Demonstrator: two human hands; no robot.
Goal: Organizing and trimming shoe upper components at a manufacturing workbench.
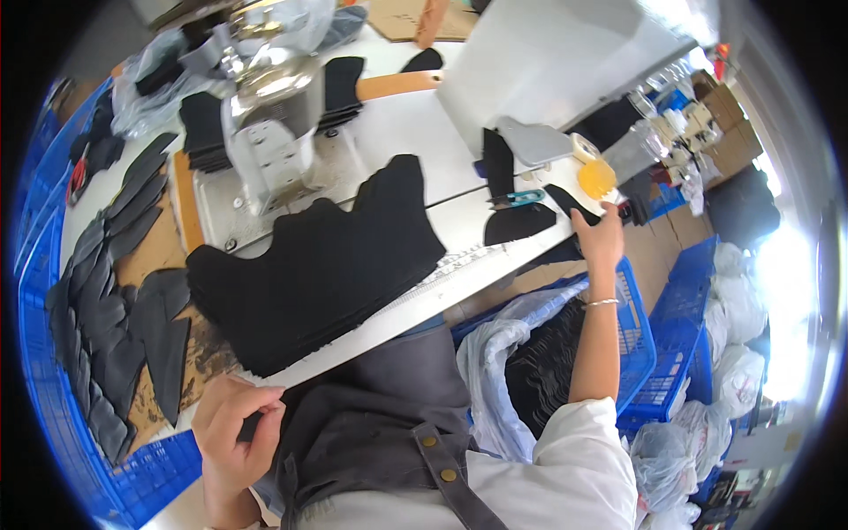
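Note:
At the table's right end my right hand (600, 237) reaches out with thumb and index finger apart. Its fingertips are beside a narrow black fabric piece (565, 201) and a round yellow object (597, 178); contact is unclear. By the near left edge of the table my left hand (237, 431) is curled, thumb close to the index finger, with nothing visible between them. A thick stack of cut black fabric pieces (322, 256) lies in front of me, beyond that hand. Teal-handled thread snips (521, 199) rest among small black pieces (519, 224).
A sewing machine (269, 141) stands behind the stack, with black piles (203, 128) beside it. Dark cut pieces (97, 327) cover the left side. A blue crate (632, 331) holding a plastic-lined load of black pieces (556, 371) is below right; bagged bundles (738, 331) lie beyond.

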